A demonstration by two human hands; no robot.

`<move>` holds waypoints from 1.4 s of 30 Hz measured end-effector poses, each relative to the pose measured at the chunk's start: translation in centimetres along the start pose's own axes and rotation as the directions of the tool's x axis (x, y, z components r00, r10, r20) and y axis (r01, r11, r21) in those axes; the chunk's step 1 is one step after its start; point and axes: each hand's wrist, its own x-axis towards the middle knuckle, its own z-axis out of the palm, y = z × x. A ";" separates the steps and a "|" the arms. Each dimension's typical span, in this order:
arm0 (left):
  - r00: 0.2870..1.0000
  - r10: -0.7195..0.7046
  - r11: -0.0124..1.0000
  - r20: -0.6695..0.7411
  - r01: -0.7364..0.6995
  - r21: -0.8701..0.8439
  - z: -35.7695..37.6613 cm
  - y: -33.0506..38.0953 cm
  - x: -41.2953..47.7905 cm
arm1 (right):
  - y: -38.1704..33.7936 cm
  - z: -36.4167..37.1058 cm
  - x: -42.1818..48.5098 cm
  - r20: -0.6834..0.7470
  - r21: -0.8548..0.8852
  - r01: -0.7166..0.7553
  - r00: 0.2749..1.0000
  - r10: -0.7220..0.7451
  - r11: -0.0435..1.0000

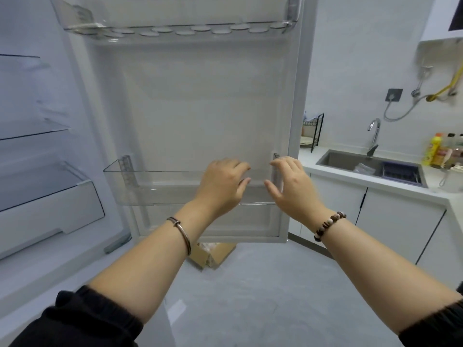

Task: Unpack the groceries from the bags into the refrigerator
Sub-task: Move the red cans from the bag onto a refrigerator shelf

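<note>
The refrigerator stands open in front of me, its white inside showing glass shelves and a drawer on my left. Its door is swung wide and faces me — a plain pale panel with two clear plastic bins. The upper bin has a row of round hollows along its floor; the lower bin is see-through and holds nothing I can make out. No brand or writing shows on any of it.

To the right, a white counter carries a grey sink with a chrome tap and a dish rack beside the door's edge. Past the sink stand some bottles, one yellow, their labels too blurred to read.

On the grey floor below the door sits a cardboard box, partly hidden by my arm.

My left hand is spread open over the lower bin's front wall, fingers curled loosely, gripping nothing. My right hand is open too, fingers by the bin's right end — empty as well.
</note>
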 end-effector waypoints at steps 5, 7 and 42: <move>0.995 0.102 0.994 -0.018 -0.102 -0.030 0.8 2.3 1.0 | 2.3 -3.0 -2.0 -0.006 -0.018 -0.174 0.985 0.174 0.985; 0.985 0.162 0.981 -0.060 -0.167 -0.095 1.3 4.4 1.8 | 3.6 -4.6 -3.3 -0.041 -0.074 -0.230 0.973 0.228 0.970; 0.282 0.886 -0.125 -0.369 -0.620 -0.774 -1.1 78.1 -12.4 | 0.0 -45.2 -61.9 -0.825 -0.288 -0.836 -0.031 0.565 -0.466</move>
